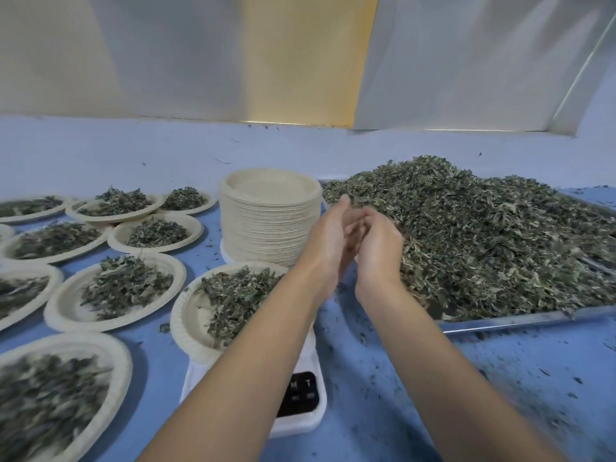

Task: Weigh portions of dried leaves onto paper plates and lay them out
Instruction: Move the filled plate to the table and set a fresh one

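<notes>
We start at the fingers: those of the left hand (pixel 328 235) stand nearly straight, pointing up and away, and seem to hold nothing. The fingers (pixel 359 225) of the right hand (pixel 378 250) bend inward against the left palm, so the two hands touch. We cannot tell whether anything is caught between them, since the inner sides are hidden and slightly blurred. The joined hands hover over the near left corner of the metal tray (pixel 533 319), right in front of the heap of dried leaves (pixel 483 235) that fills it. Just left of the hands rises a tall stack of paper plates (pixel 270 225), standing close beside the tray. Below the left forearm sits a white kitchen scale (pixel 300 406) with a dark display. On it rests a paper plate (pixel 186 318) carrying a portion of leaves (pixel 233 293), partly covered by the arm. Further left we see filled plates (pixel 63 305) laid out in rows on the blue tabletop (pixel 416 378), some rims touching or overlapping, the nearest one blurred. Leaf crumbs (pixel 546 371) are scattered across the tabletop, thickest in front of the tray. Behind everything, pale wall panels (pixel 183 55) run along the far edge.
</notes>
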`<state>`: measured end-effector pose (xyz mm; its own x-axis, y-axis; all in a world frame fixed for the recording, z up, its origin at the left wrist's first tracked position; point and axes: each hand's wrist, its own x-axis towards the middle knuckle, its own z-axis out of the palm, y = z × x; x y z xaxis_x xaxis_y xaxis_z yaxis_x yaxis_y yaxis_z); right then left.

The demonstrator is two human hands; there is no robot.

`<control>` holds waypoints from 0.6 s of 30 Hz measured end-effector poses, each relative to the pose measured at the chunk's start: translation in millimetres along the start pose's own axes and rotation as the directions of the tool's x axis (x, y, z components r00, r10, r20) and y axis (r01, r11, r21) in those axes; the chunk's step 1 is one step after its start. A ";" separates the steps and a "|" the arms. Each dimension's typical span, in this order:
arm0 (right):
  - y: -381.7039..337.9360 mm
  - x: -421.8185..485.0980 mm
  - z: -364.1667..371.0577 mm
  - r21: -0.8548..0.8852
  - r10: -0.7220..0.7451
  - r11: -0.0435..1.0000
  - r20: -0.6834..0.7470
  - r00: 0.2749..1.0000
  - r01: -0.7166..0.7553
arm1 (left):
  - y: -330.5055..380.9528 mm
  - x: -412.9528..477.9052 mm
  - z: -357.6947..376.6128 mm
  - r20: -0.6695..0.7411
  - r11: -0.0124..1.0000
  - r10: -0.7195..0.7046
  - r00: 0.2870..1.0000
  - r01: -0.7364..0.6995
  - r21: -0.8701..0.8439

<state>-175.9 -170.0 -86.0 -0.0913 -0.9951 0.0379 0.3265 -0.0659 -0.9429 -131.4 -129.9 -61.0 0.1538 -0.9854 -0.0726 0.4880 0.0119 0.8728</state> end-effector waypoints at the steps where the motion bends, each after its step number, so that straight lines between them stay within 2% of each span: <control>1: 0.8 -5.0 7.0 0.009 -0.021 1.000 0.026 0.999 0.020 | 5.8 -4.3 -5.6 -0.009 1.000 0.024 1.000 -0.024 -0.007; 4: 1.5 -21.7 25.8 0.074 -0.052 0.996 0.111 0.992 0.044 | 22.4 -19.8 -25.5 -0.033 0.994 0.098 0.995 -0.096 0.056; 9: 0.9 -40.6 48.2 0.025 -0.120 0.993 0.228 0.966 0.118 | 48.8 -41.4 -63.1 -0.086 0.975 0.206 0.975 -0.198 0.097; 11: 1.0 -43.6 51.6 0.038 -0.102 0.995 0.313 0.944 0.094 | 56.0 -49.1 -80.8 -0.124 0.963 0.245 0.962 -0.226 0.145; 13: 3.4 -44.0 51.5 -0.023 -0.054 0.997 0.386 0.921 0.068 | 60.0 -55.4 -98.2 -0.170 0.945 0.283 0.944 -0.245 0.216; 18: 14.2 -35.0 42.5 -0.185 0.026 0.982 0.368 0.929 0.046 | 52.2 -65.0 -133.9 -0.250 0.863 0.366 0.897 -0.226 0.451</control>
<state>-128.1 -139.3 -86.6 0.2703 -0.9536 0.1326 0.1421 -0.0967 -0.9851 -0.9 -42.5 -75.3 0.5309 -0.8369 0.1336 -0.0015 0.1567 0.9876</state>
